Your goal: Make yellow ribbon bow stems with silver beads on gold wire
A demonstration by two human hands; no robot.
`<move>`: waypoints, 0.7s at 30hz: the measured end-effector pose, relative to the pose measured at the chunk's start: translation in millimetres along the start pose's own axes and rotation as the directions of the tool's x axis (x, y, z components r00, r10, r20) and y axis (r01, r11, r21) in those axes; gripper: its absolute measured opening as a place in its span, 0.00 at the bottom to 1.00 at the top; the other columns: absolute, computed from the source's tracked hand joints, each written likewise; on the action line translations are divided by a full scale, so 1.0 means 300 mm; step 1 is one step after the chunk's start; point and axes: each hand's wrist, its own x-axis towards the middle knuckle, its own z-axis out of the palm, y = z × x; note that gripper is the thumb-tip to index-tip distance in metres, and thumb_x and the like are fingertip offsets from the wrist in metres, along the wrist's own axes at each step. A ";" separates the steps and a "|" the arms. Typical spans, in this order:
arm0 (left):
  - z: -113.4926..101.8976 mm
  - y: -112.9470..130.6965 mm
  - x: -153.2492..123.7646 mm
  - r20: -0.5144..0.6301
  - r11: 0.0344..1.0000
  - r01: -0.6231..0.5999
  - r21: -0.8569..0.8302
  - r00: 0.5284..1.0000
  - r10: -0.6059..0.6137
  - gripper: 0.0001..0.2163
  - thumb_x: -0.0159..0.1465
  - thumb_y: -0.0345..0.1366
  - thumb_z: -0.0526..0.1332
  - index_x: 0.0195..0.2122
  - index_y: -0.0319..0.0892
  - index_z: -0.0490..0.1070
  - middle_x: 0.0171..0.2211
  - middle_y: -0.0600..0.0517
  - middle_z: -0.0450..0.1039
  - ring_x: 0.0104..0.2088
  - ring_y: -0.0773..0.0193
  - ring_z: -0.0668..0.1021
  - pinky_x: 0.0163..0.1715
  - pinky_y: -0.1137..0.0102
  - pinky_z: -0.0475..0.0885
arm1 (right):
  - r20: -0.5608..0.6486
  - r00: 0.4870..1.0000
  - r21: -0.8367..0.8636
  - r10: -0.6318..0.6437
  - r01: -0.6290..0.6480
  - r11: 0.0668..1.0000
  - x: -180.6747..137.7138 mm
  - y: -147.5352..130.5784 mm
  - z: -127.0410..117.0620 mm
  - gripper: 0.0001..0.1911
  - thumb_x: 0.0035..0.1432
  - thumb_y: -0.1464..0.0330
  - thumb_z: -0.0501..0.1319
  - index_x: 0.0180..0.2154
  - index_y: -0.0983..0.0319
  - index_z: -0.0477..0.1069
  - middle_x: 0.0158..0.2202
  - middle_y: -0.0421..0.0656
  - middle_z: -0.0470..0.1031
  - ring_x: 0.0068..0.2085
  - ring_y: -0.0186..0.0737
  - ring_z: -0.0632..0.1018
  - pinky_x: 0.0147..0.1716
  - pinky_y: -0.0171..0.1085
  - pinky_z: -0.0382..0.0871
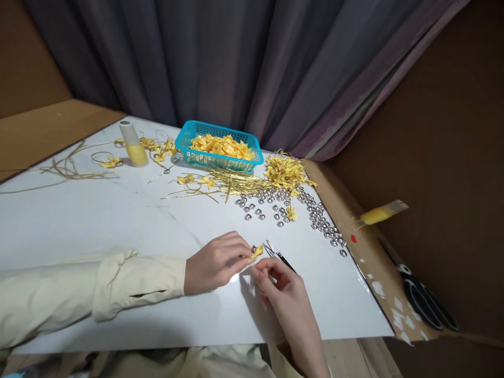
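Observation:
My left hand (216,261) is closed, its fingertips pinching a small yellow ribbon bow (258,251). A small silver bead (254,248) shows against the bow. Just to the right and lower, my right hand (284,291) is closed with thumb and forefinger pressed together below the bow. Whatever those fingers hold, if anything, is too small to make out. Behind my right hand lies a small pair of scissors (280,255) with dark handles, its metal tips pointing away from me and its near end hidden by the hand.
A blue basket (258,157) of yellow bows stands at the back. Before it lie gold cords (236,184), a heap of corded bows (284,172) and scattered silver beads (323,220). One yellow thread spool (136,152) stands left; another (380,213) lies right, near large scissors (423,299).

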 end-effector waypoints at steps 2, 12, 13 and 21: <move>-0.001 0.002 0.002 -0.002 1.000 0.016 -0.010 1.000 -0.016 0.06 0.64 0.27 0.55 0.35 0.36 0.71 0.31 0.45 0.75 0.34 0.62 0.73 0.35 0.68 0.70 | -0.005 1.000 0.011 -0.017 0.017 1.000 0.001 0.003 0.001 0.16 0.46 0.56 0.66 0.28 0.62 0.69 0.20 0.35 0.61 0.20 0.30 0.62 0.17 0.30 0.59; 0.001 0.005 0.005 -0.008 0.999 0.030 -0.042 0.999 -0.031 0.04 0.63 0.27 0.57 0.33 0.35 0.71 0.30 0.45 0.75 0.33 0.63 0.73 0.34 0.68 0.70 | -0.011 1.000 0.083 -0.008 0.009 0.997 0.008 0.013 -0.003 0.15 0.45 0.58 0.67 0.28 0.62 0.68 0.25 0.37 0.66 0.22 0.30 0.65 0.18 0.29 0.61; 0.001 0.004 0.005 -0.007 0.999 0.031 -0.041 0.999 -0.031 0.04 0.63 0.27 0.57 0.33 0.35 0.71 0.30 0.45 0.75 0.33 0.63 0.73 0.34 0.68 0.70 | -0.017 1.000 0.107 -0.007 0.009 0.994 0.008 0.012 -0.004 0.15 0.45 0.59 0.67 0.27 0.62 0.68 0.26 0.38 0.66 0.23 0.30 0.65 0.18 0.29 0.62; 0.001 0.002 0.005 -0.006 0.999 0.024 -0.036 1.000 -0.024 0.04 0.63 0.27 0.56 0.34 0.35 0.71 0.30 0.45 0.75 0.33 0.63 0.73 0.34 0.68 0.70 | 0.026 0.997 0.409 0.068 -0.073 0.910 0.011 0.013 -0.001 0.13 0.44 0.64 0.69 0.26 0.63 0.68 0.25 0.39 0.67 0.22 0.28 0.63 0.15 0.27 0.57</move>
